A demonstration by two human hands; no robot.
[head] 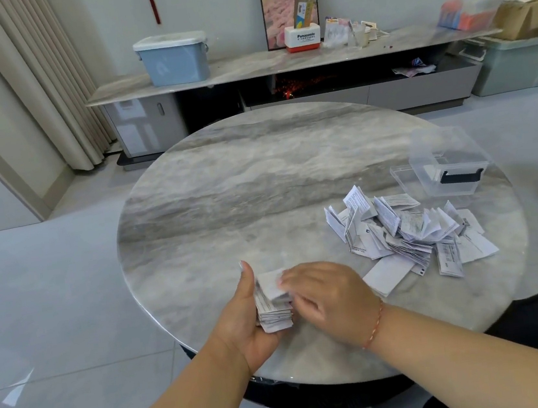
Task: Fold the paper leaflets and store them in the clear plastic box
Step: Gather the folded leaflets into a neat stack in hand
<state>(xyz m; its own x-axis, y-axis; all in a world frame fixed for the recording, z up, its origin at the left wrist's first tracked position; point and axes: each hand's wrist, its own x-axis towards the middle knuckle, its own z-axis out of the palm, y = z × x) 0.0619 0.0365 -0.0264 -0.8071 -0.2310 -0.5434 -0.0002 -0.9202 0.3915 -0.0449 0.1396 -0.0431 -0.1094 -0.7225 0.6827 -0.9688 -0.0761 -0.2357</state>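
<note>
The thick stack of folded white printed leaflets (pixel 274 305) stands near the front edge of the round grey marble tabletop (pixel 258 184), its long axis running away from the person. The left hand (pixel 244 312) has its grip around the stack's left side, thumb up; the right hand (pixel 329 294) lies over its right side, fingers curled onto the top leaflet. To the right a loose heap of folded leaflets (pixel 410 234) sprawls — beyond it, at the tabletop's right edge, the clear plastic box with a black latch (pixel 449 164). Behind stands a long marble sideboard (pixel 244 66) with a pale blue lidded bin (pixel 173 59).
</note>
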